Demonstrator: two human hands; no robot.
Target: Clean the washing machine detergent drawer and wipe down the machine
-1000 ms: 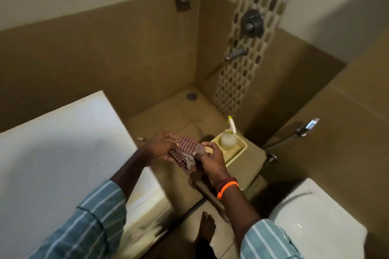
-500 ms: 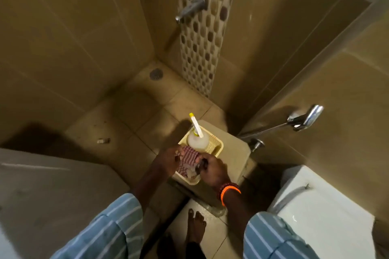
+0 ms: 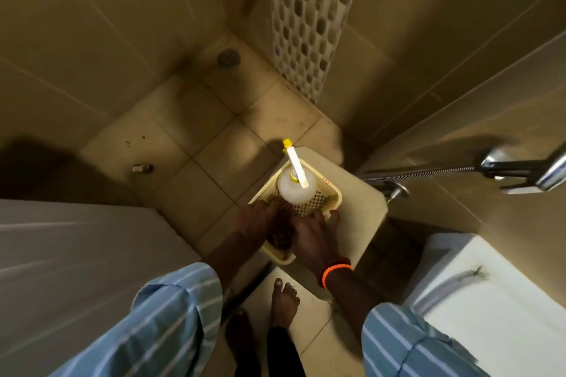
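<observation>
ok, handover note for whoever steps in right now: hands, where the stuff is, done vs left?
Left hand and right hand: both down in the yellow basket on the checked cloth; grip unclear in shadow.
Spray bottle stands upright in the basket's far end, on the low ledge.
Washing machine on the person's left, lid shut.
Done: nothing visibly cleaned.
Left: drawer and wipe-down.

Floor drain (image 3: pixel 228 57), hand shower (image 3: pixel 520 169)
</observation>
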